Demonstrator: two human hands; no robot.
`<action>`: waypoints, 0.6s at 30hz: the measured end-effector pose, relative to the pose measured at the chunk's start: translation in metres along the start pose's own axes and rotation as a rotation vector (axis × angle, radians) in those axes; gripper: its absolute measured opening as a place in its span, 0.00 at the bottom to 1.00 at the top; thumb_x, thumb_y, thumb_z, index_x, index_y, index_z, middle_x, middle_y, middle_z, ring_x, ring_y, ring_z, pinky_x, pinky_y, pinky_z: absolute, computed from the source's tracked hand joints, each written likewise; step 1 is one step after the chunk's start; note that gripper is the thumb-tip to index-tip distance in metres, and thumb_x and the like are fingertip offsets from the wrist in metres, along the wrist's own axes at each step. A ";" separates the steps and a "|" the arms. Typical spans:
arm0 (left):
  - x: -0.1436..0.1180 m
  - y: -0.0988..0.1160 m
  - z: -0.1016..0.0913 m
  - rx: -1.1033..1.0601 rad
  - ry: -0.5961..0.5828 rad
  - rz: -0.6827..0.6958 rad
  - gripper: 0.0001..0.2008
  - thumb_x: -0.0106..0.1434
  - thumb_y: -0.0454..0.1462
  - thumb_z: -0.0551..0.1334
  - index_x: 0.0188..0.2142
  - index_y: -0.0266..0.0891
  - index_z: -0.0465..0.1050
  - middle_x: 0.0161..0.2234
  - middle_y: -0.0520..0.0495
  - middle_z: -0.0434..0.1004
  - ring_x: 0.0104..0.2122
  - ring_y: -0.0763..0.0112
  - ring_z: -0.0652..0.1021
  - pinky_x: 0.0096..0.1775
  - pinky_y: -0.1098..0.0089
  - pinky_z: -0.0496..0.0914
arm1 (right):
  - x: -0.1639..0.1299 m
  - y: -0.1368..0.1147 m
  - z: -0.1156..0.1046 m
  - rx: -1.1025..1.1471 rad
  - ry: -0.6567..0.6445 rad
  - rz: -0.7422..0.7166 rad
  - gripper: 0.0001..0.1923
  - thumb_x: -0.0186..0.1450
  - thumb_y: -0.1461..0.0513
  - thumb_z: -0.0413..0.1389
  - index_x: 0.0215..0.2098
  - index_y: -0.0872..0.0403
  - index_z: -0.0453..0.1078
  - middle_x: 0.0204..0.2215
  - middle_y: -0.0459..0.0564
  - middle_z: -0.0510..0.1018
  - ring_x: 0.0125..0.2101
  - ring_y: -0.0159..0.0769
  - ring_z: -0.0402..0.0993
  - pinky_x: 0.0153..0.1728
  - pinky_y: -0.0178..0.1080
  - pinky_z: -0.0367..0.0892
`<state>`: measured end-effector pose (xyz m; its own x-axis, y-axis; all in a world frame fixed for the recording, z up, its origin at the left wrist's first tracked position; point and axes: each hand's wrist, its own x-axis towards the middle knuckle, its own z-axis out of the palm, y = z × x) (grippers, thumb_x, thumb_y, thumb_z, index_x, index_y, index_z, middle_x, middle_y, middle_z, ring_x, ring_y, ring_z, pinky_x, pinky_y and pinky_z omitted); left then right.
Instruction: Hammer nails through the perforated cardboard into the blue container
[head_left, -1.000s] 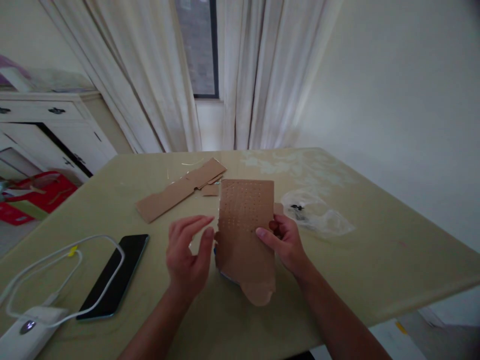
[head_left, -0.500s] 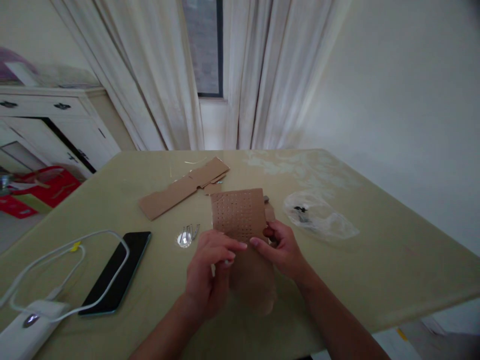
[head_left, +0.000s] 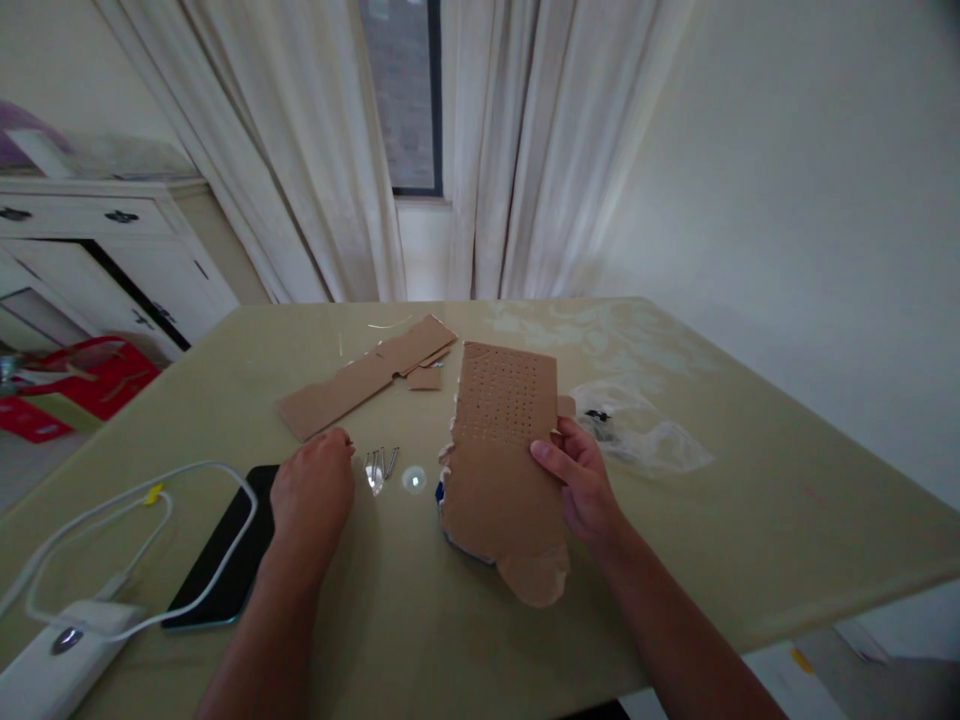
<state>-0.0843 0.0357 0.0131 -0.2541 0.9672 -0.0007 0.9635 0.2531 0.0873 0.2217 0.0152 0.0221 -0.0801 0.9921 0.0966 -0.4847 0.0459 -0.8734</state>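
Observation:
In my right hand (head_left: 589, 485) is a torn piece of brown cardboard (head_left: 502, 480), gripped by its right edge with the thumb on top. Rows of small punched holes cover its upper part, and its left edge is ragged. My left hand (head_left: 315, 490) is over the phone's upper end, back up, with the fingers pinched together. Whatever they hold, if anything, is hidden. Just right of these fingers, several thin metal screws or nails (head_left: 381, 465) lie on the table. A smaller cardboard flap shows behind the punched piece, near my right fingers.
A long cardboard strip (head_left: 367, 375) lies farther back with small scraps. A clear plastic bag (head_left: 645, 440) with dark bits sits to the right. On the left are a black phone (head_left: 225, 570), a white cable (head_left: 199, 465) and a white power bank (head_left: 64, 655).
My left hand has left the cardboard and moved left, past the metal pieces. My right hand has kept hold of the cardboard, which now shows more of its lower part.

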 end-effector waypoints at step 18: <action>0.005 0.000 0.016 0.023 -0.129 0.086 0.16 0.78 0.36 0.51 0.52 0.36 0.78 0.55 0.31 0.81 0.49 0.46 0.85 0.45 0.57 0.75 | 0.000 0.002 -0.002 0.032 -0.035 0.002 0.17 0.59 0.56 0.76 0.45 0.50 0.82 0.40 0.51 0.91 0.36 0.44 0.89 0.42 0.45 0.84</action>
<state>-0.0847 0.0405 -0.0028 -0.1585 0.9798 -0.1222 0.9833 0.1678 0.0702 0.2220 0.0156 0.0194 -0.1115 0.9875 0.1116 -0.5118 0.0392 -0.8582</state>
